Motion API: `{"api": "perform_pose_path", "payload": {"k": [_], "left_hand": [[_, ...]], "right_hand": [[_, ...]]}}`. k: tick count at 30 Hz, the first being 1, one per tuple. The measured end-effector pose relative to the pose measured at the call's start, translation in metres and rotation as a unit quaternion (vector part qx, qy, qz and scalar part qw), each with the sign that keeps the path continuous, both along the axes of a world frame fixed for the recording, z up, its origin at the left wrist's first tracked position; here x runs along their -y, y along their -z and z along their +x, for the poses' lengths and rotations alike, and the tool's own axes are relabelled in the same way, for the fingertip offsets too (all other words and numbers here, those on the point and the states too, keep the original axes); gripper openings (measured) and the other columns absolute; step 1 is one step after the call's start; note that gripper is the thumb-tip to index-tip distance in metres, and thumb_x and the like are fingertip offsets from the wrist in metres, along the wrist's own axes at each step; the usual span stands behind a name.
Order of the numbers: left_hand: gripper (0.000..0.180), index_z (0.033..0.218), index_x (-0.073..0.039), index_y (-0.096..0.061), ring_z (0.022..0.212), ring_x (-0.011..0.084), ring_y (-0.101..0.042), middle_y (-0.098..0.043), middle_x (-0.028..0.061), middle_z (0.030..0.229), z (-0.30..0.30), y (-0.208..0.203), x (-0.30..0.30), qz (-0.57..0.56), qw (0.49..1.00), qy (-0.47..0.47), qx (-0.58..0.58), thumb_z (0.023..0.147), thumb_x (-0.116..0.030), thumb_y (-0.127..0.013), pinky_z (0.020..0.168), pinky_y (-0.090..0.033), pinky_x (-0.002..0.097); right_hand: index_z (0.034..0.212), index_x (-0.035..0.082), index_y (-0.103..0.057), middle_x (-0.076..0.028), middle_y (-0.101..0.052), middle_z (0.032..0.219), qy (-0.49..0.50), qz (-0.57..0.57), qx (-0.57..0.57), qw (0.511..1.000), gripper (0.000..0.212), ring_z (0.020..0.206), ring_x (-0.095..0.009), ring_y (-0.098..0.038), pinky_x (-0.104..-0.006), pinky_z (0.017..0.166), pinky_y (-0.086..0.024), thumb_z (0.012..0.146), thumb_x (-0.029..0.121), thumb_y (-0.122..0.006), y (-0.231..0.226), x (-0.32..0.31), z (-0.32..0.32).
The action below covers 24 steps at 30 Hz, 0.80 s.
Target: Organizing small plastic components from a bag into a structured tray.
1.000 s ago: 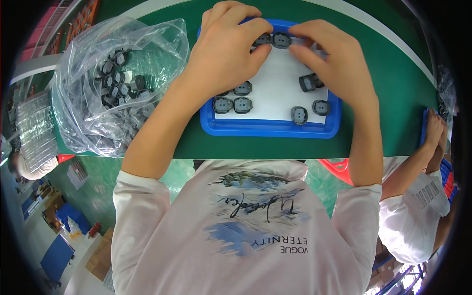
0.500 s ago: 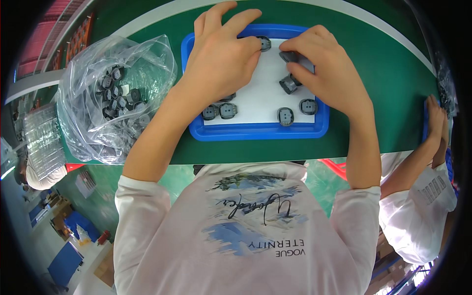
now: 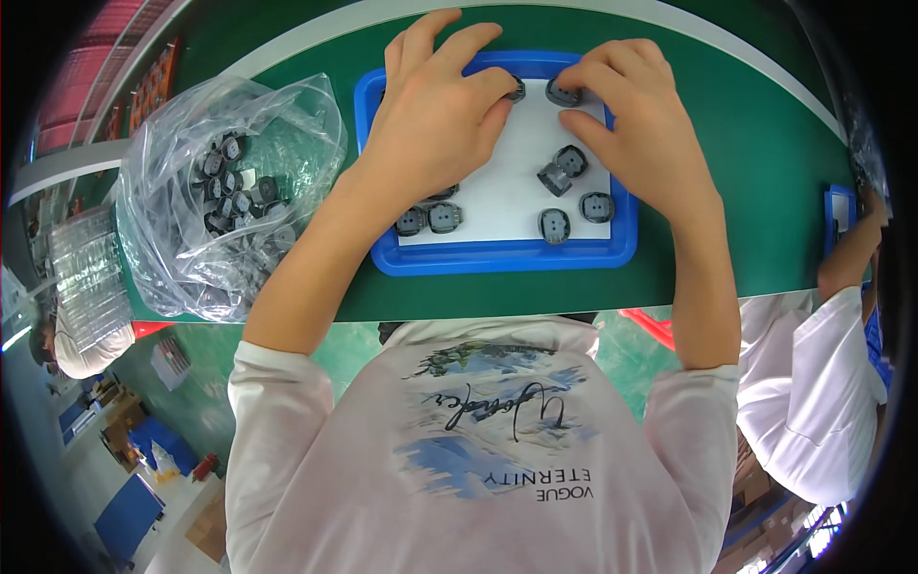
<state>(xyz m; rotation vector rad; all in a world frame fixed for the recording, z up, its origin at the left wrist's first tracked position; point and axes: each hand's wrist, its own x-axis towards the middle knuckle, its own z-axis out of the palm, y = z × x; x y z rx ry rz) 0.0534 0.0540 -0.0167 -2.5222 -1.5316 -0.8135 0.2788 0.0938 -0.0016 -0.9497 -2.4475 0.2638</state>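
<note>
- In the clear bag [image 3: 229,201] at our left, the grey parts blur together behind the plastic.
- Our left hand [image 3: 435,115] hides the blue tray [image 3: 507,256]'s far-left corner; thumb and forefinger pinch a small grey part [image 3: 516,89].
- Our right hand [image 3: 636,129] pinches a second grey part [image 3: 562,93] just beside it, at the fingertips.

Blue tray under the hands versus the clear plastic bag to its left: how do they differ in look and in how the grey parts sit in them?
The blue tray is rigid, shallow and open, with a white liner; the clear plastic bag is soft and crumpled. In the tray the grey parts lie spread apart; in the bag they are heaped together. Both hands, left hand and right hand, rest over the tray; neither touches the bag. Both sit on the green table.
</note>
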Motion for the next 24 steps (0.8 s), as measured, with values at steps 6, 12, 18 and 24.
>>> {"api": "perform_pose_path", "payload": {"k": [6, 12, 18, 24], "left_hand": [[0.014, 0.092, -0.014, -0.080, 0.133, 0.0360, -0.047, -0.064, 0.0058, 0.132, 0.001, 0.001, -0.001, -0.008, 1.000, -0.018, 0.000, 0.079, -0.018, -0.079, 0.110, -0.037, 0.0490], [0.014, 0.094, -0.012, -0.080, 0.131, 0.0343, -0.050, -0.066, 0.0061, 0.130, -0.004, 0.003, 0.001, -0.034, 0.999, -0.007, 0.013, 0.080, -0.017, -0.078, 0.109, -0.040, 0.0472], [0.016, 0.097, -0.011, -0.079, 0.130, 0.0334, -0.052, -0.066, 0.0070, 0.131, -0.004, 0.005, 0.002, -0.047, 0.998, -0.002, 0.030, 0.082, -0.016, -0.077, 0.109, -0.041, 0.0449], [0.025, 0.101, -0.012, -0.077, 0.121, 0.0321, -0.055, -0.067, 0.0069, 0.120, -0.002, -0.012, 0.007, 0.000, 0.998, 0.045, 0.054, 0.076, -0.011, -0.078, 0.103, -0.045, 0.0430]], "right_hand": [[0.091, 0.006, -0.073, -0.007, -0.061, 0.108, -0.001, 0.026, 0.009, 1.000, 0.013, 0.113, -0.030, -0.053, -0.0387, 0.095, -0.046, 0.078, 0.004, -0.076, 0.010, -0.005, 0.005], [0.091, 0.007, -0.074, -0.007, -0.059, 0.113, -0.035, -0.003, 0.015, 0.999, 0.013, 0.115, -0.029, -0.051, -0.0377, 0.095, -0.047, 0.079, 0.002, -0.074, 0.004, -0.011, 0.002], [0.096, 0.008, -0.074, -0.007, -0.059, 0.115, -0.036, 0.015, 0.003, 0.999, 0.018, 0.116, -0.028, -0.051, -0.0372, 0.095, -0.047, 0.079, 0.002, -0.074, 0.008, -0.013, 0.001], [0.103, 0.007, -0.070, -0.006, -0.062, 0.109, -0.071, -0.108, -0.023, 0.991, 0.033, 0.113, -0.029, -0.052, -0.0387, 0.095, -0.047, 0.071, 0.001, -0.077, -0.014, -0.011, 0.018]]}}
